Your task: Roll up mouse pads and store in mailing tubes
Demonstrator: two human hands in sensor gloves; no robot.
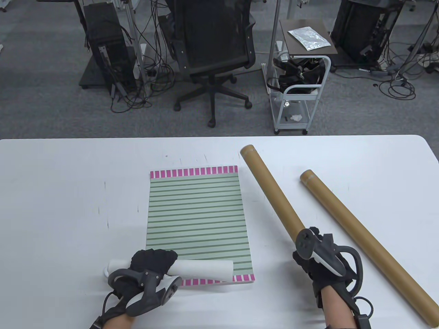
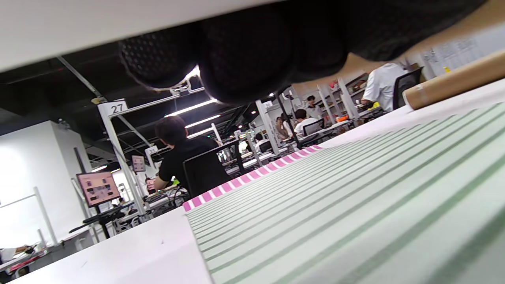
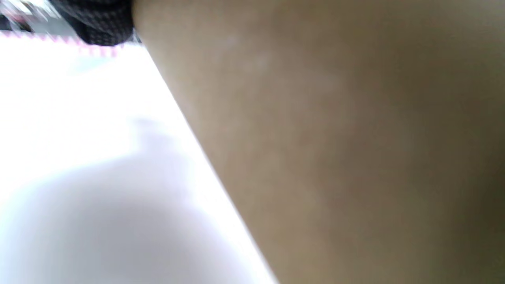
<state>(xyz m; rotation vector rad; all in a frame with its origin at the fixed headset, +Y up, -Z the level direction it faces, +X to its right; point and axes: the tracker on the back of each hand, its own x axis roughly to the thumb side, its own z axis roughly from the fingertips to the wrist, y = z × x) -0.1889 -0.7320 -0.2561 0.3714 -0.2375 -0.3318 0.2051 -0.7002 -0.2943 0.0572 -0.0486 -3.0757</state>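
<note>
L hand (image 1: 151, 265) fingers curl over white rolled pad (image 1: 202, 268) at worktop near edge, roll axis parallel to that edge. R hand (image 1: 320, 260) grips near end of inner tube (image 1: 271, 192); tube runs toward far edge, just beside roll's R end.

Both my hands wear black knit sensor gloves with a fine mesh texture. My left hand (image 1: 152, 262) carries a tracker (image 1: 147, 291) strapped across its back: a grey and white body with a dark grey ring and a round button face. My right hand (image 1: 317, 265) carries a matching tracker (image 1: 320, 252) with a dark ring and a white grip section. Black cables run from each glove back along my wrists. Black straps wrap my right wrist.
</note>
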